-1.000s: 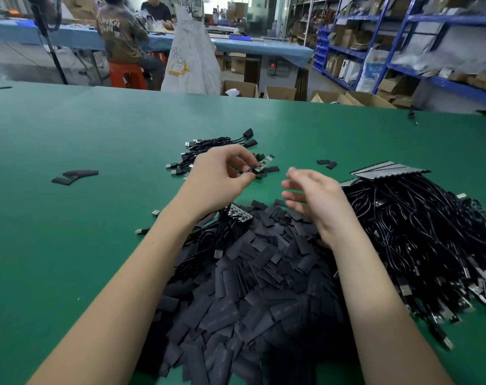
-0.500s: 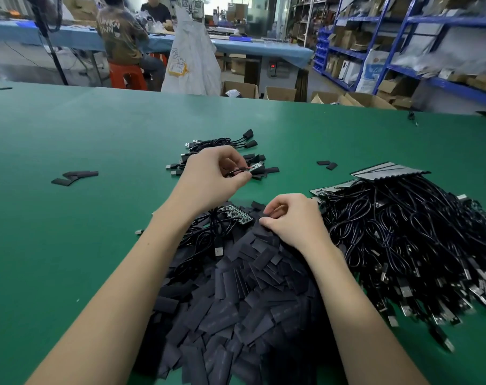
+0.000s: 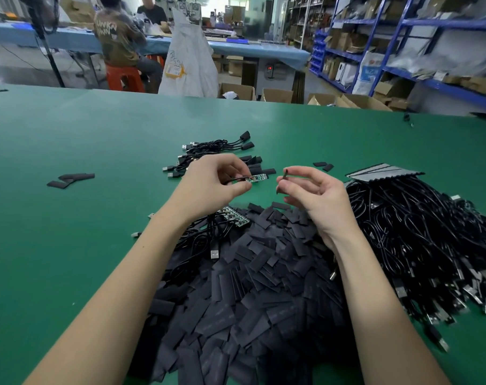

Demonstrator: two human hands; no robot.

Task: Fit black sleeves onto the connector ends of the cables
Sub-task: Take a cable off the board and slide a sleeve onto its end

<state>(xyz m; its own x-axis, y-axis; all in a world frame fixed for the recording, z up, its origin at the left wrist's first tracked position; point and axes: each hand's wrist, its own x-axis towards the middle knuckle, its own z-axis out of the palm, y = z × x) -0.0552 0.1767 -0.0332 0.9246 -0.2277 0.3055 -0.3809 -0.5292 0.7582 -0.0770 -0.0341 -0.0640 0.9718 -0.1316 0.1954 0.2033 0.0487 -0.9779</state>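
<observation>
Right hand [image 3: 317, 195] now up off the sleeve pile [image 3: 253, 279], pinching one black sleeve [image 3: 283, 182] betw. thumb and forefinger; half a sec ago was curled down into the pile, a sec ago hovering open over it. So: pick done. Left hand [image 3: 214, 184] much as before, pinching the cable's board end [image 3: 257, 177], green PCB tip pointing right toward the sleeve. Sleeve and board near each other, not yet touching, both held above the bench [image 3: 69, 245]. Sleeve looks edge-on, mouth hard to make out.

Meaning for task: both parts in hand, next prob. line up sleeve mouth w/ board tip and slide on. Unsleeved cables [image 3: 431, 240] heaped at right, a few done cables [image 3: 217, 147] beyond the hands, so plenty left to do.
</observation>
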